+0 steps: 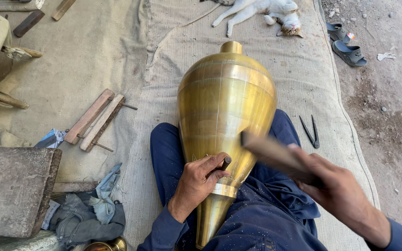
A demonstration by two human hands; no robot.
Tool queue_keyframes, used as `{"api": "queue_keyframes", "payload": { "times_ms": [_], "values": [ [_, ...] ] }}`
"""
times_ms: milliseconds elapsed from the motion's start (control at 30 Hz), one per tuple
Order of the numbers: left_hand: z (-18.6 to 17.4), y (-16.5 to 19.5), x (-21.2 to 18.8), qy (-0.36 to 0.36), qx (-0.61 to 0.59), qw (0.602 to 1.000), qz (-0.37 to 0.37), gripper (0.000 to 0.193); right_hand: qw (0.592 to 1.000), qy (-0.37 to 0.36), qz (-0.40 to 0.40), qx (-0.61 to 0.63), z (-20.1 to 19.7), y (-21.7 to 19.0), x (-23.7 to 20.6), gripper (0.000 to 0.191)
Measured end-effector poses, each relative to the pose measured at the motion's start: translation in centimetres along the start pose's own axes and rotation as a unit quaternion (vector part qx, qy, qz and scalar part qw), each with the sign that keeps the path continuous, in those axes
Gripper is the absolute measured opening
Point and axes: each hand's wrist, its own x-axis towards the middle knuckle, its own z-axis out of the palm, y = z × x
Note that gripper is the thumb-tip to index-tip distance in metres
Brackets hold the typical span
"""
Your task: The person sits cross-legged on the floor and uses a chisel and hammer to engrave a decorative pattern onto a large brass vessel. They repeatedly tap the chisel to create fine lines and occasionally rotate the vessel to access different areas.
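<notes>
Left hand: the left hand (200, 182) is closed around a small metal punch (226, 161), its tip set against the lower flank of the brass vessel (226, 104).
Right hand: the right hand (338, 190) grips a wooden-handled hammer (271, 151), raised just beside the punch; hammer and hand are blurred, so they are in swing.
Brass vessel: large, teardrop-shaped, lying across the person's lap on the dark blue trousers (168, 153), narrow foot toward the body, short neck pointing away; faint scribed lines run over its surface.
Step in hand: by my reading, chasing or marking the brass near its narrow end, one struck blow at a time.
Next move calls for: a square hit on the punch head, the left fingers clear of it, the vessel steady on the lap, the tip kept on its line.
Left of the lap: a heavy stone block (17, 186), crumpled rags (89, 214) and two wooden battens (96, 120) on the cloth.
Right of the lap: dark metal dividers (311, 131) on the woven mat (257, 32).
Far: a cat (266, 13) stretched out at the mat's end, and grey sandals (346, 45) on the bare ground.
</notes>
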Motion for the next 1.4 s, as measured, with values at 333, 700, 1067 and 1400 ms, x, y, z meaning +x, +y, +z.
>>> {"api": "queue_keyframes", "payload": {
  "times_ms": [333,700,1067,1400],
  "values": [
    [-1.0,1.0,0.6,-0.011,-0.026,1.000,0.012,0.045,0.975,-0.104,0.111,-0.160,0.1,-0.8,-0.2,0.077],
    [-0.8,0.4,0.6,-0.012,-0.035,0.999,0.033,0.053,0.967,-0.011,-0.003,-0.256,1.1,0.7,-1.0,0.080],
    [-1.3,1.1,0.8,-0.037,-0.010,0.999,0.005,0.042,0.996,0.060,-0.034,0.052,0.7,-0.2,-1.2,0.085],
    [-1.6,1.2,1.0,-0.033,-0.021,0.999,0.037,0.044,0.934,-0.140,0.213,-0.250,0.7,-0.1,-1.1,0.079]
  ]
}}
